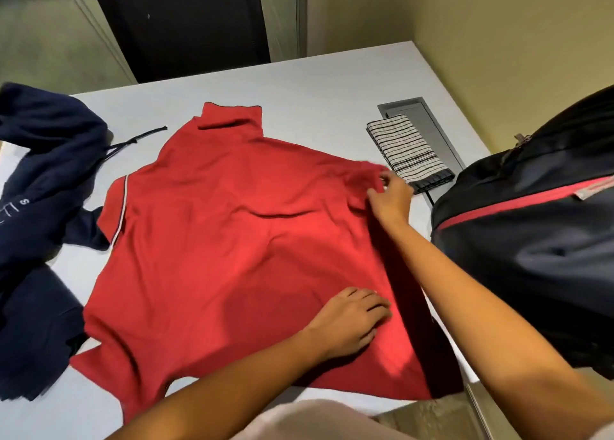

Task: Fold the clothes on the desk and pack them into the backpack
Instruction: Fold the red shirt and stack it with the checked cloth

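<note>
A red polo shirt (226, 240) lies spread flat on the white desk (315, 83), collar pointing away from me. My right hand (390, 197) pinches the bunched right sleeve at the shirt's right shoulder. Flat on the lower right part of the shirt rests my left hand (349, 323), fingers straight. A navy hoodie (43, 180) with a drawstring lies crumpled at the desk's left side. A folded white cloth with black stripes (407, 150) sits at the right. The black backpack with a red stripe (531, 240) stands at the desk's right edge.
A grey cable hatch (415, 110) is set into the desk under the striped cloth. A dark panel (179, 20) and a yellowish wall (498, 40) stand behind the desk. The desk's front edge runs close to my body.
</note>
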### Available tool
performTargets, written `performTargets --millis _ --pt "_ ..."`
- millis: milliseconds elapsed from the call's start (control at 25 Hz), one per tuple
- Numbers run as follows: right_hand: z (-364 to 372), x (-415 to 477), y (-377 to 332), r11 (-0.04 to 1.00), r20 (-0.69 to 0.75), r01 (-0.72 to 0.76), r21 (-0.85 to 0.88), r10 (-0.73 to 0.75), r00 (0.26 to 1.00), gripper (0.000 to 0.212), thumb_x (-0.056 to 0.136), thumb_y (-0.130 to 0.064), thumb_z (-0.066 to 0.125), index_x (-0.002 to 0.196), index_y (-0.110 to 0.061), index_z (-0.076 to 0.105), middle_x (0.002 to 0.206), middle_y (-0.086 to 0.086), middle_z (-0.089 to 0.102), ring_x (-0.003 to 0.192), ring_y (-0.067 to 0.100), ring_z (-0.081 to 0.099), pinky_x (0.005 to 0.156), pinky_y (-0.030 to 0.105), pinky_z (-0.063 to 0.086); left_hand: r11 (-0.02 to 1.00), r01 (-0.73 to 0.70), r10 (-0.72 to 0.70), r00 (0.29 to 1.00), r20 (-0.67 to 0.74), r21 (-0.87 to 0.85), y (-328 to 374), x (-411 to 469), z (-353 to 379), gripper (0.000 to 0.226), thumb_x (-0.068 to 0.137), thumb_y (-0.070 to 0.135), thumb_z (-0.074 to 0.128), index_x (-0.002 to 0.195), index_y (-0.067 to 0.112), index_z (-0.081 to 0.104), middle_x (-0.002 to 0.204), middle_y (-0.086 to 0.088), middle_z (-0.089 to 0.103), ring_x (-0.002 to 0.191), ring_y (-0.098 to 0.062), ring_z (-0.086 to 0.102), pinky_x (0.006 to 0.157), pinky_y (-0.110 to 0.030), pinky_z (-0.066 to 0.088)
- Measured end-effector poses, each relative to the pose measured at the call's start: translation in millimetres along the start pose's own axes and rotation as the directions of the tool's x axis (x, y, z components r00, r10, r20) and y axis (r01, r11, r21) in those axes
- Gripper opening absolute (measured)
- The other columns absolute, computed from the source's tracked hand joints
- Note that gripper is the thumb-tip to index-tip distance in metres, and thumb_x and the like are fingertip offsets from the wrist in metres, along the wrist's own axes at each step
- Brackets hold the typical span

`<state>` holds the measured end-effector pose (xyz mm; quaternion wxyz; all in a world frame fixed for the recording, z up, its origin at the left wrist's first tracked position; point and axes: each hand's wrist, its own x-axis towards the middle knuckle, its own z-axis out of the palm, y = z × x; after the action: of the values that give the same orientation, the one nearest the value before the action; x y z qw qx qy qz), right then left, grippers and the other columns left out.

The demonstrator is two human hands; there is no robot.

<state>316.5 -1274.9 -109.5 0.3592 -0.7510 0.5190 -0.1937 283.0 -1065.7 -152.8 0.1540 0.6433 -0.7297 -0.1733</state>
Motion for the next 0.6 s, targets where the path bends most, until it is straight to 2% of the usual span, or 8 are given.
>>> performTargets --millis 40,120,200,240,360,440,520,600 --pt "7 -15 -12 0.964 0.044 0.265 0.020 -0.265 0.963 0.033 0.077 -0.001 0.061 0.109 -0.006 0.068 0.106 0.014 0.067 0.101 0.029 0.062 0.087 0.026 0.040 0.999 0.003 -0.005 0.999 -0.043 -0.052 -4 -3 -4 0.032 0.083 0.028 0.057 0.115 0.020 0.059 0.125 0.003 0.058 0.114 -0.018 0.052 0.096 -0.034 0.040" --pt "27 -53 -25 0.748 0.321 0.658 0.087 -0.647 0.692 0.034 0.079 -0.006 0.062 0.113 -0.010 0.066 0.107 0.009 0.065 0.100 0.026 0.061 0.089 0.032 0.044 0.998 -0.009 0.001 0.992 -0.124 -0.061 -15 -9 -9 0.026 0.086 0.026 0.056 0.112 0.019 0.060 0.117 0.002 0.060 0.107 -0.016 0.051 0.093 -0.029 0.038" --pt "42 -80 -21 0.657 0.511 0.744 0.122 -0.684 0.520 0.028 0.084 -0.012 0.065 0.112 -0.013 0.067 0.105 0.006 0.063 0.098 0.024 0.061 0.086 0.034 0.048 0.998 -0.038 0.031 0.992 -0.124 -0.051 -28 -20 -11 0.025 0.087 0.023 0.057 0.111 0.018 0.062 0.115 0.001 0.062 0.107 -0.014 0.049 0.094 -0.025 0.036" --pt "46 -82 -16 0.666 0.495 0.739 0.107 -0.680 0.541 0.024 0.087 -0.012 0.064 0.110 -0.013 0.067 0.104 0.005 0.063 0.097 0.024 0.060 0.085 0.034 0.048 0.997 -0.041 0.034 0.994 -0.100 -0.071 -35 -27 -11 0.027 0.088 0.021 0.056 0.114 0.018 0.062 0.119 0.001 0.061 0.112 -0.013 0.048 0.098 -0.025 0.035" --pt "54 -65 0 0.786 0.309 0.618 0.001 -0.588 0.747 0.025 0.087 -0.006 0.062 0.112 -0.009 0.066 0.108 0.008 0.061 0.102 0.027 0.055 0.088 0.031 0.043 0.991 -0.023 0.014 0.998 -0.067 -0.135 -53 -45 -6 0.032 0.090 0.014 0.053 0.120 0.018 0.061 0.129 0.002 0.057 0.124 -0.016 0.046 0.110 -0.026 0.030" --pt "60 -46 3 0.829 0.346 0.556 -0.055 -0.506 0.790 0.036 0.087 -0.021 0.066 0.120 -0.008 0.064 0.115 0.010 0.060 0.109 0.030 0.053 0.094 0.032 0.039 0.991 -0.029 0.021 0.998 -0.066 -0.132 -59 -54 -3 0.032 0.086 0.011 0.055 0.117 0.018 0.061 0.127 0.002 0.058 0.123 -0.018 0.048 0.109 -0.027 0.031" --pt "69 -38 1 0.776 0.527 0.625 -0.082 -0.499 0.688 0.062 0.080 -0.056 0.061 0.123 -0.012 0.062 0.117 0.009 0.062 0.112 0.031 0.052 0.096 0.036 0.032 0.994 -0.025 0.014 0.995 -0.101 -0.107 -64 -62 -8 0.027 0.084 0.011 0.057 0.109 0.019 0.063 0.117 0.002 0.060 0.113 -0.019 0.052 0.099 -0.030 0.037" --pt "79 -47 1 0.589 0.674 0.806 -0.056 -0.573 0.466 0.079 0.069 -0.074 0.053 0.123 -0.016 0.061 0.117 0.006 0.061 0.112 0.028 0.050 0.096 0.040 0.029 0.999 0.027 -0.033 0.986 -0.165 -0.040 -69 -73 -16 0.016 0.083 0.015 0.057 0.096 0.022 0.062 0.103 0.003 0.059 0.100 -0.018 0.053 0.087 -0.030 0.038"
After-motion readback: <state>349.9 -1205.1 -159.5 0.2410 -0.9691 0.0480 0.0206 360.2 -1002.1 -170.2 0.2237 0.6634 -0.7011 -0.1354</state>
